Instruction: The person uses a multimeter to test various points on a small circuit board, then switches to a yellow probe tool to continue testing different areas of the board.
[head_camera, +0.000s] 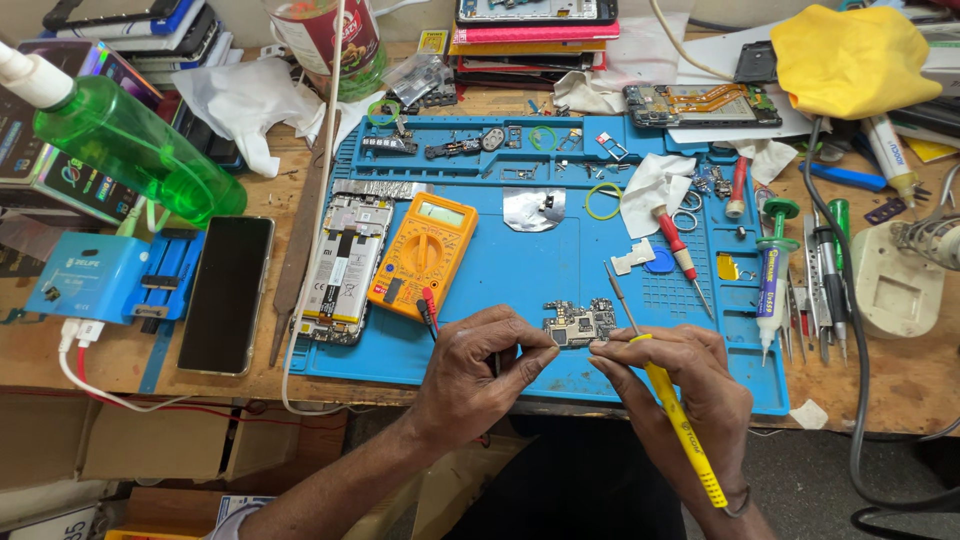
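Observation:
Over the front edge of a blue repair mat (510, 260), my left hand (470, 370) pinches the left end of a small phone circuit board (580, 322). My right hand (690, 385) touches the board's right end and grips a yellow-handled screwdriver (672, 400). Its thin metal shaft points up and away past the board. An opened phone (340, 268) with its insides exposed lies at the mat's left. An orange multimeter (424, 253) sits beside it, its probe leads lying close to my left hand.
A black phone screen (226, 292) and a blue clamp tool (105, 278) lie left of the mat, with a green spray bottle (130, 145) behind. A red screwdriver (683, 255), tweezers, tubes and a yellow cloth (850, 55) crowd the right. Small parts fill the mat's rear trays.

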